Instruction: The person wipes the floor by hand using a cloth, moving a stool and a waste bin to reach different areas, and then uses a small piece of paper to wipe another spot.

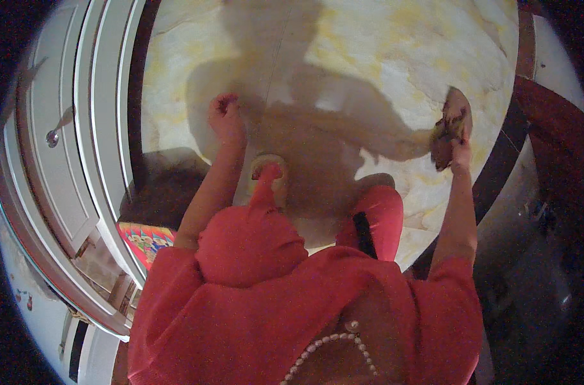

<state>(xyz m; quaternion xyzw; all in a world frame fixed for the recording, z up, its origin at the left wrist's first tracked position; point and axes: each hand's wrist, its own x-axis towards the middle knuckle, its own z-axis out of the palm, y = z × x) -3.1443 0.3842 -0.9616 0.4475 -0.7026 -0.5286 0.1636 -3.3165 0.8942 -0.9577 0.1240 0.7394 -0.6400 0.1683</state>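
Note:
My right hand [460,151] is stretched out at the right, gripping a dark brown item [453,120] that may be a shoe or a folded cloth; blur hides its exact kind. It is held above the marbled floor [417,48]. On the left, my left hand [226,118] is raised over the floor with its fingers curled in, and nothing shows inside them. Below it my foot rests in a pale slipper [271,158]. My red trouser knee [253,240] is bent in front of me.
Light panelled doors or drawers [60,120] with a glass knob [52,138] line the left side. A colourful printed box or stool [147,240] stands beside my left arm. A dark border strip [496,159] edges the floor at right, and my shadow covers its middle.

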